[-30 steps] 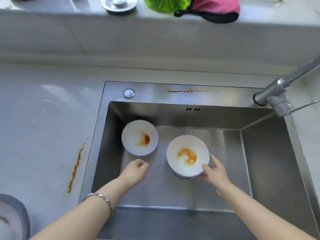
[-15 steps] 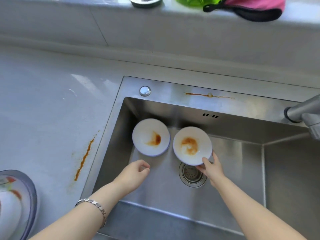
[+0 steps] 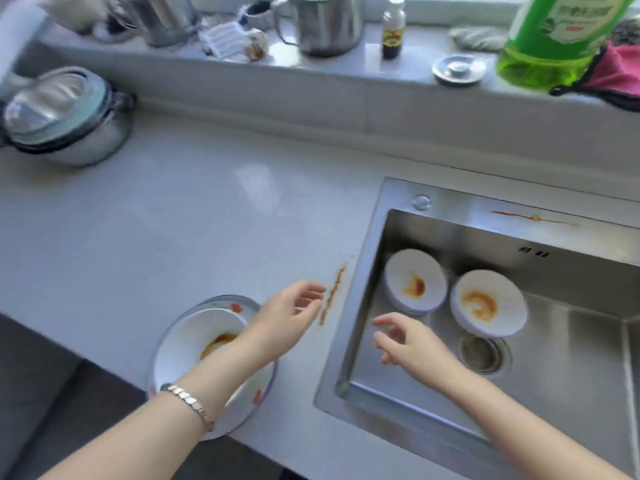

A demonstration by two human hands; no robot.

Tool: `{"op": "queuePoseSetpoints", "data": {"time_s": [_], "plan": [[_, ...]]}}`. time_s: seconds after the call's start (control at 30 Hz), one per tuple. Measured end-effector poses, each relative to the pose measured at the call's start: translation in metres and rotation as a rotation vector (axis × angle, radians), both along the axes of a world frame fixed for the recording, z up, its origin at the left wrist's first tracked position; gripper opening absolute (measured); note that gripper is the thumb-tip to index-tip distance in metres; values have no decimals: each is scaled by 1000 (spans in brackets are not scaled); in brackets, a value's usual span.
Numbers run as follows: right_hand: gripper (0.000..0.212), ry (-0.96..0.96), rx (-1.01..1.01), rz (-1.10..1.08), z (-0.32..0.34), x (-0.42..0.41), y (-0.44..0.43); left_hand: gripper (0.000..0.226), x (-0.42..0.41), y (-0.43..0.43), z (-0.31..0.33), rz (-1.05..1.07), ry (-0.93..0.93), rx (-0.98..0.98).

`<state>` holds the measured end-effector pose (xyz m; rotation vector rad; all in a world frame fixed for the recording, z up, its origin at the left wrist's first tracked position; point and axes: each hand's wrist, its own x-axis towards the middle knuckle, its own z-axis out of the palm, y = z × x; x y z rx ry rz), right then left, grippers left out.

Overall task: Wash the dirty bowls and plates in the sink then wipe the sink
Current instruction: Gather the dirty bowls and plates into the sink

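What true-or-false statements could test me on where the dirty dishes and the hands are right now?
1. A stained bowl and a second bowl sit in the sink. True.
2. The right hand grips a bowl. False: it hovers open over the sink, holding nothing.
3. A third bowl sits in a glass plate on the counter, under the left forearm. True.
4. The counter is spotless. False: an orange streak runs beside the sink's left edge.
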<state>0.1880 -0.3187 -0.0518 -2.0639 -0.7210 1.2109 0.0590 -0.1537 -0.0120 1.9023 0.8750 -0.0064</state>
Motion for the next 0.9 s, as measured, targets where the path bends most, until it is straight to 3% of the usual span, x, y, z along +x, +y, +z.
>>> {"op": "queuePoseSetpoints", "data": {"time_s": [0.17,0.3,0.43,0.57,0.73,0.9], "plan": [[35,-13,39,212,36,-88,83,21,-93,72,30,148,-29,161],[49,-4,-87,336,31,-130,122,33,-155,115,22,196,163,161],[45,189,-105,138,25,-144,128,48,-200,128,-2,200,375,-2],[44,319,-23,-14,31,-148,118,42,-212,128,-15,251,376,-320],[42,191,83,-184,59,-118,88,39,-212,125,-23,311,298,-448],[43,72,81,-322,79,-79,48,44,-211,117,-26,350,260,-414]]}}
